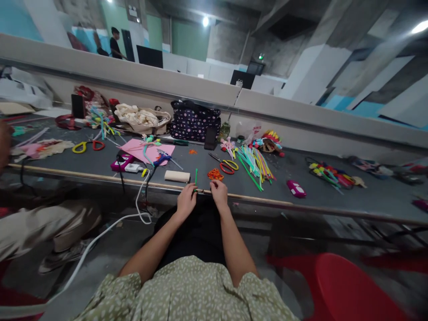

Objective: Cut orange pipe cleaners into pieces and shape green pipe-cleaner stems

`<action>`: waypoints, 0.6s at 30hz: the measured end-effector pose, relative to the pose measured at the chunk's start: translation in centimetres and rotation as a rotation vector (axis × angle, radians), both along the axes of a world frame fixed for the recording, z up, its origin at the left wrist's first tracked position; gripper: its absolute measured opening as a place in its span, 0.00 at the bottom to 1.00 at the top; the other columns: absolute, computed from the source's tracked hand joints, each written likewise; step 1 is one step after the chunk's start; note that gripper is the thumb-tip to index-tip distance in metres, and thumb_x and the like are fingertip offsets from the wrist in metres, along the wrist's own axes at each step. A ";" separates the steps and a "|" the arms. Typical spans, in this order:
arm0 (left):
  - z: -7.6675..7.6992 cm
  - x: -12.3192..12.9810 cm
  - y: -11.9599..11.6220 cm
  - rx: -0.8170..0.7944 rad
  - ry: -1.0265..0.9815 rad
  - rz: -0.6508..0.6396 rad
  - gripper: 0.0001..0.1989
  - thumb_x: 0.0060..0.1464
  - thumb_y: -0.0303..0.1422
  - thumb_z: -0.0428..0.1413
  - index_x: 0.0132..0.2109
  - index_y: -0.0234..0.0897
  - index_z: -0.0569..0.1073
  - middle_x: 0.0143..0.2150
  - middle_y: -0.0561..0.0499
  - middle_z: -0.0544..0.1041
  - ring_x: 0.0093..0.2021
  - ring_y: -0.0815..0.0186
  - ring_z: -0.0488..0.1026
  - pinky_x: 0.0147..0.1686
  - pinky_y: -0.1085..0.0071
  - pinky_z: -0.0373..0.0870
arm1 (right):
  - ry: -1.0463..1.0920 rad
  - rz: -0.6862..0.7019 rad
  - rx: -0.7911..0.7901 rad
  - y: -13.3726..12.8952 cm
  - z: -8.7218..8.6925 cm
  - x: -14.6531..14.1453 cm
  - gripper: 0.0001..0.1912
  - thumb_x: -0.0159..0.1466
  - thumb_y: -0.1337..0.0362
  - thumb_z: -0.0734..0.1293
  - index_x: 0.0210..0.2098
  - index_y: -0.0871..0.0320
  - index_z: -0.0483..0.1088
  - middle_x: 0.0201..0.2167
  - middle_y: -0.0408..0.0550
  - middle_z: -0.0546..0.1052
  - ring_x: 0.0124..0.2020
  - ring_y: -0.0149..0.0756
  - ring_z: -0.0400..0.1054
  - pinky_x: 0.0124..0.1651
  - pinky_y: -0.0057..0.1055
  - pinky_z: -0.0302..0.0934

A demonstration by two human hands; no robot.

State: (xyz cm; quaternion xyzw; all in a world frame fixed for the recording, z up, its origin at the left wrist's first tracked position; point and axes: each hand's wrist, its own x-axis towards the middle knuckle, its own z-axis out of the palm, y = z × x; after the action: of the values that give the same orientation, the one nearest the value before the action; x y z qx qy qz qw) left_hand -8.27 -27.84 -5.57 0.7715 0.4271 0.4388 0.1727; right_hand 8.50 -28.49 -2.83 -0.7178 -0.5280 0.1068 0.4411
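My left hand (186, 199) is pinched on a green pipe cleaner (196, 176) that sticks up at the table's front edge. Just to the right, my right hand (219, 194) has its fingers closed together; whatever may be between them is too small to name. A coiled orange bundle (216, 173) lies right beyond its fingertips. Left of the pipe cleaner lies a cream-coloured roll (177, 176). Scissors (227, 165) with red and yellow handles rest behind the orange bundle. To their right spreads a pile of coloured pipe cleaners (256, 162).
A blue glue gun (162, 158) lies by a pink sheet (133, 150). A white cable (137, 200) hangs over the table edge. At the back stand a dark patterned bag (195, 121) and a phone (210, 138). A red chair (347, 285) is at lower right; another person sits at left.
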 end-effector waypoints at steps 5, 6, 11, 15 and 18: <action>0.6 0.4 -0.4 0.101 0.065 0.022 0.11 0.58 0.30 0.52 0.48 0.38 0.71 0.53 0.42 0.70 0.54 0.56 0.67 0.54 0.59 0.65 | -0.017 -0.109 0.034 -1.3 0.0 4.0 0.17 0.61 0.58 0.60 0.39 0.61 0.76 0.35 0.53 0.80 0.34 0.39 0.72 0.40 0.30 0.63; 0.7 0.4 -0.4 0.106 0.079 0.035 0.12 0.57 0.31 0.53 0.49 0.38 0.70 0.51 0.42 0.70 0.53 0.55 0.67 0.54 0.58 0.65 | -0.025 -0.130 0.033 -1.5 0.0 4.8 0.18 0.61 0.58 0.60 0.40 0.62 0.76 0.35 0.53 0.80 0.35 0.39 0.72 0.40 0.30 0.63; 0.5 0.0 0.4 0.075 0.116 0.058 0.15 0.55 0.33 0.57 0.50 0.37 0.70 0.45 0.43 0.69 0.49 0.54 0.68 0.49 0.58 0.67 | -0.115 -0.279 -0.030 -1.7 0.4 9.6 0.19 0.63 0.60 0.58 0.44 0.63 0.74 0.39 0.55 0.79 0.38 0.39 0.72 0.43 0.30 0.62; 0.6 -0.1 0.7 0.092 0.007 0.014 0.13 0.59 0.33 0.53 0.50 0.39 0.69 0.47 0.43 0.69 0.47 0.58 0.70 0.48 0.62 0.68 | -0.234 -0.424 -0.140 -1.1 1.1 13.8 0.20 0.64 0.63 0.58 0.51 0.64 0.71 0.46 0.58 0.76 0.45 0.43 0.70 0.48 0.34 0.61; 1.2 0.1 0.2 0.128 -0.077 0.005 0.11 0.60 0.34 0.51 0.49 0.39 0.70 0.48 0.44 0.70 0.46 0.59 0.71 0.48 0.63 0.68 | -0.331 -0.481 -0.249 -0.6 1.5 16.3 0.19 0.63 0.63 0.62 0.52 0.64 0.70 0.49 0.63 0.74 0.51 0.48 0.68 0.51 0.38 0.60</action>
State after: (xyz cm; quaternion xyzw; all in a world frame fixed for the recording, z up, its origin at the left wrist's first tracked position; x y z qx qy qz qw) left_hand -8.18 -27.69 -4.38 0.7625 0.3931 0.4950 0.1379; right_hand 24.79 -29.14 -1.34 -0.8781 -0.3906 -0.0549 0.2708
